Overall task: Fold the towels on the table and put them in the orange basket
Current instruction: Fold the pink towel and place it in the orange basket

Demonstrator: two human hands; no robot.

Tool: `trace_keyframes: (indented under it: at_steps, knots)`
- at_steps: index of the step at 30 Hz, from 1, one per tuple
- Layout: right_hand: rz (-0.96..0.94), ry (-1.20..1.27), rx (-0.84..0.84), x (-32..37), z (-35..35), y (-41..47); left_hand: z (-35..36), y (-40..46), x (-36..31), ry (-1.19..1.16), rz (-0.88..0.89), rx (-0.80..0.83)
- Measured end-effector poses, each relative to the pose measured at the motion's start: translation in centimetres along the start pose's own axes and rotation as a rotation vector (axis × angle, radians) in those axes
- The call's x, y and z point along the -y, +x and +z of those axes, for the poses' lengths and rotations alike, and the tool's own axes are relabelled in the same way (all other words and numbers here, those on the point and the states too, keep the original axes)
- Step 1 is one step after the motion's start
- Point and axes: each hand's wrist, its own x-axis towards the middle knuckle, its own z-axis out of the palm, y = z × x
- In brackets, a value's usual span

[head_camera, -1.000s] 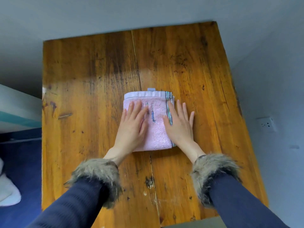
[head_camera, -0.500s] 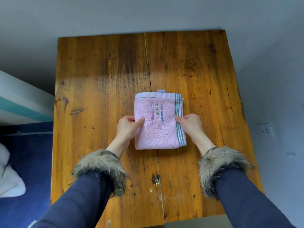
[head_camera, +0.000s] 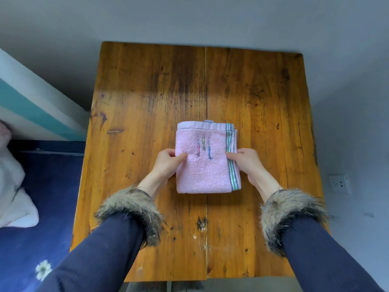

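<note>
In the head view, the folded pink towel [head_camera: 207, 160] lay between the two hands on the wooden table [head_camera: 147, 98], its long axis running away from the person, its striped edge beside the right hand [head_camera: 245, 163]. The left hand [head_camera: 168, 164] pinched the towel's left edge, thumb on top, fingers curled. The right hand gripped the striped edge likewise. Both forearms, in fur-cuffed navy sleeves [head_camera: 117, 239], reached forward, wrists angled inward.
</note>
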Motion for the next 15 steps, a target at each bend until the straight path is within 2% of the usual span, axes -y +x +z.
trace_keyframes:
  at_steps: [7,15]
  knots:
    - [-0.015,-0.019,0.255,3.8,4.1,-4.3,-6.9,-6.6,1.8,-0.178,0.009,-0.126]
    - [-0.189,-0.183,0.579,9.4,15.7,-12.7,-19.2,-17.2,6.8,-0.391,0.061,-0.467]
